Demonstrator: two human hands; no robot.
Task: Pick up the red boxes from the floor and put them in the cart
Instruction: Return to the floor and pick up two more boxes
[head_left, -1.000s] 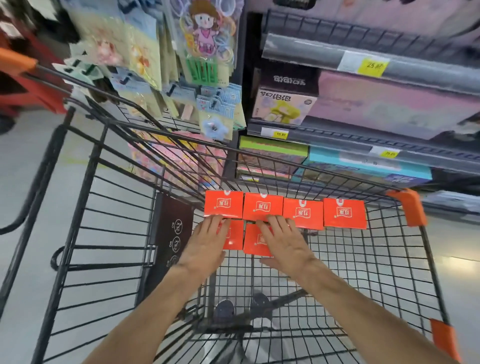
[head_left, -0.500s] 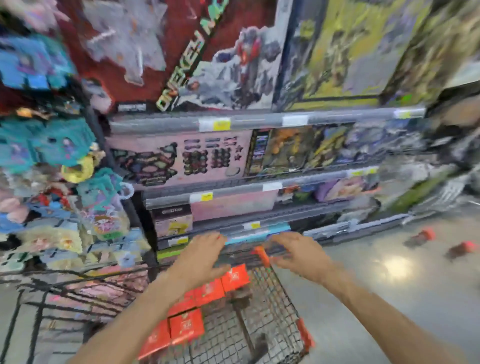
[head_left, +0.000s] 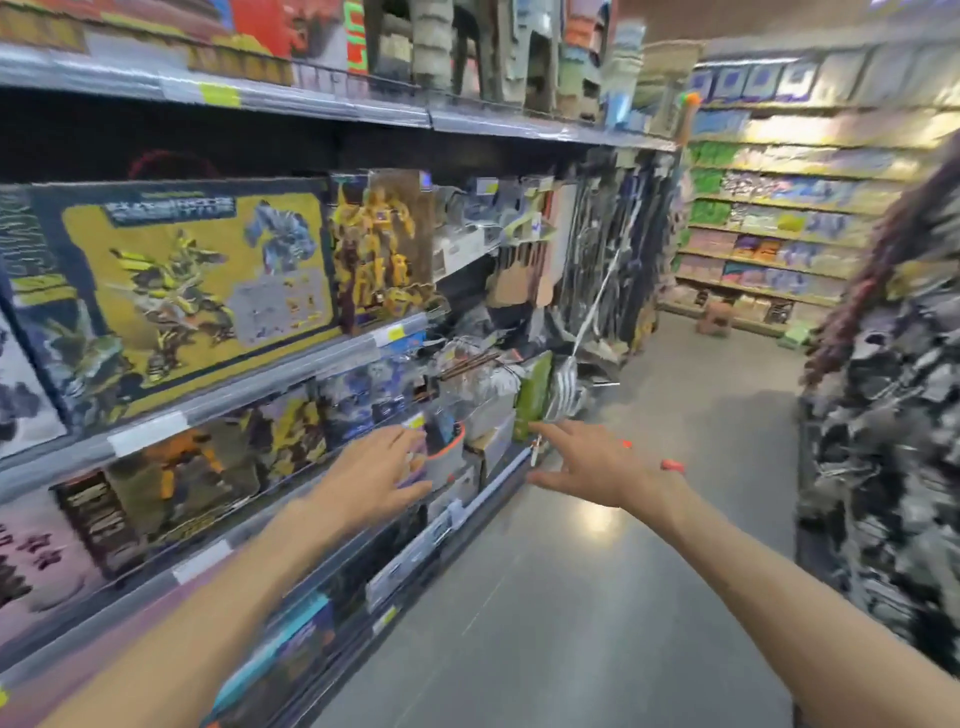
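Your left hand (head_left: 371, 470) is stretched forward at mid-height in front of the shelving unit (head_left: 249, 364) on your left, fingers extended and slightly spread, holding nothing. Your right hand (head_left: 597, 467) reaches forward over the grey floor (head_left: 597, 597) of the aisle, fingers straight and fanned apart, thumb out to the side, also holding nothing. Two small red shapes, probably the red boxes (head_left: 672, 465), lie on the floor far ahead; they appear just past the right hand's knuckles, and motion blur prevents confirming what they are. The cart is out of frame. Between your hands, a grey container with an orange rim (head_left: 445, 457) sits on a lower shelf level. Boxed robot toys (head_left: 176, 291) fill the shelf to your left. A further shelf wall (head_left: 779, 218) closes the aisle at the back right.
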